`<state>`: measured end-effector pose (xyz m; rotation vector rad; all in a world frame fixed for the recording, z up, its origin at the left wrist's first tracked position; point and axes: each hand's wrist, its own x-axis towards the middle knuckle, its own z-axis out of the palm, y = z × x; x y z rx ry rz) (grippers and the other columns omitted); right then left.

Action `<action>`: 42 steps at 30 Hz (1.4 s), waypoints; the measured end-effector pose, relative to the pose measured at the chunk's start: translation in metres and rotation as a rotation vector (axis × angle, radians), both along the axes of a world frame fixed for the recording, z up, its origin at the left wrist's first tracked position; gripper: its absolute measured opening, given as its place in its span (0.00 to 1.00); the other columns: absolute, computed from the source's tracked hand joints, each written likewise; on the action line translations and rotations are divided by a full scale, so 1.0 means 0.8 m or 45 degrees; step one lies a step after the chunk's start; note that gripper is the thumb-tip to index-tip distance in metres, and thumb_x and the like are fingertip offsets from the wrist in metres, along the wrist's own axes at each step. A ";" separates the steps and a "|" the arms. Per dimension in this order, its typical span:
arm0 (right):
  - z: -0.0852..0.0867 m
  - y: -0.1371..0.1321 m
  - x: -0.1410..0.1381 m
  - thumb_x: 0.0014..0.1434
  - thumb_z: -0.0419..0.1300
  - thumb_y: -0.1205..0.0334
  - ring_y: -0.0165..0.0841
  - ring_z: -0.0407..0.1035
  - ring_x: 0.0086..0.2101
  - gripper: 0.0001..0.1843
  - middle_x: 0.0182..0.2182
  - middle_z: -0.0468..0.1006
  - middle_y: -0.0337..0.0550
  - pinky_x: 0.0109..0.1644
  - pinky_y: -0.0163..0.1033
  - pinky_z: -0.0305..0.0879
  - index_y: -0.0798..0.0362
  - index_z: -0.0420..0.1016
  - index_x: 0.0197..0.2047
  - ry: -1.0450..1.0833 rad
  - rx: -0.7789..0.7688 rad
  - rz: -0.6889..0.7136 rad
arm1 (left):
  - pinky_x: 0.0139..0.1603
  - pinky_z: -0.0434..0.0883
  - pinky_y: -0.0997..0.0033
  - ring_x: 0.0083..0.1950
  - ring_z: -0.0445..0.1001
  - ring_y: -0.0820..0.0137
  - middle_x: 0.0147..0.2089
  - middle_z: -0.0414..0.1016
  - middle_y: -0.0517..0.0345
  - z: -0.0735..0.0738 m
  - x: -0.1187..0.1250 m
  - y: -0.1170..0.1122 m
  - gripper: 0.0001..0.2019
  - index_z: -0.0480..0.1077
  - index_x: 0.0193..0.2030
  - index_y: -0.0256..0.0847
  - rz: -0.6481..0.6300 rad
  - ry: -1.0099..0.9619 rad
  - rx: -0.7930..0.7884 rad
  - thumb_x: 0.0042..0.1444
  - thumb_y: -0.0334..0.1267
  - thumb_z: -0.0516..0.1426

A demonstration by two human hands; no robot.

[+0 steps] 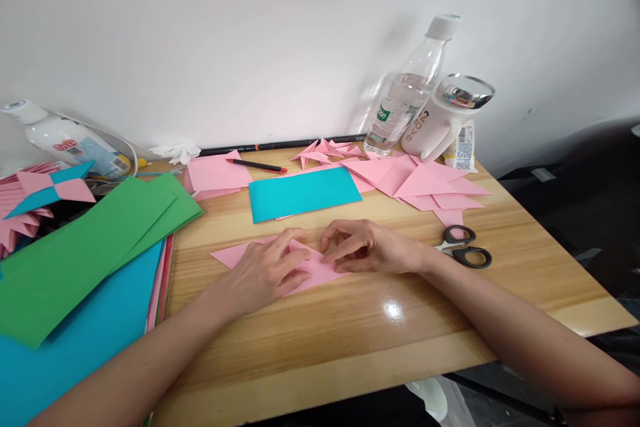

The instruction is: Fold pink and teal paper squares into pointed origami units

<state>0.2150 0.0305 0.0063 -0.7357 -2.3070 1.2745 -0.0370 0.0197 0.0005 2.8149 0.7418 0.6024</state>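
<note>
Glossy varnish over pale wood grain on the surface (350,330), and a bright spot of light bounces right off it. The pink paper (327,273) on top is matt and smooth, with crisp creases. The teal sheet (305,192) is paper too, flat and matt, and so are the green sheets (85,247). The scissors (456,245) have black plastic handles with a slight shine. The water bottle (405,100) is clear, glossy plastic with a matt white cap. The wall (250,33) behind is plain matt white.
</note>
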 end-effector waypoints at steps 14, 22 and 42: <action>0.004 0.003 0.001 0.59 0.60 0.68 0.28 0.69 0.39 0.10 0.43 0.72 0.47 0.39 0.32 0.67 0.54 0.80 0.44 0.023 -0.050 0.037 | 0.30 0.70 0.75 0.36 0.74 0.72 0.51 0.68 0.46 0.003 0.001 0.001 0.08 0.69 0.40 0.38 0.008 0.031 0.044 0.63 0.38 0.51; 0.004 0.005 0.002 0.58 0.61 0.68 0.28 0.69 0.39 0.11 0.43 0.71 0.46 0.40 0.32 0.67 0.53 0.80 0.45 0.015 -0.081 0.037 | 0.31 0.71 0.73 0.36 0.72 0.72 0.50 0.67 0.46 0.003 0.000 0.000 0.12 0.73 0.43 0.42 -0.001 0.084 0.077 0.65 0.38 0.49; 0.001 0.004 0.004 0.59 0.60 0.66 0.29 0.69 0.39 0.11 0.44 0.71 0.46 0.39 0.33 0.69 0.51 0.80 0.45 0.025 -0.091 0.036 | 0.31 0.71 0.73 0.36 0.72 0.71 0.51 0.67 0.47 0.005 -0.001 0.000 0.12 0.74 0.45 0.44 -0.004 0.095 0.054 0.65 0.39 0.49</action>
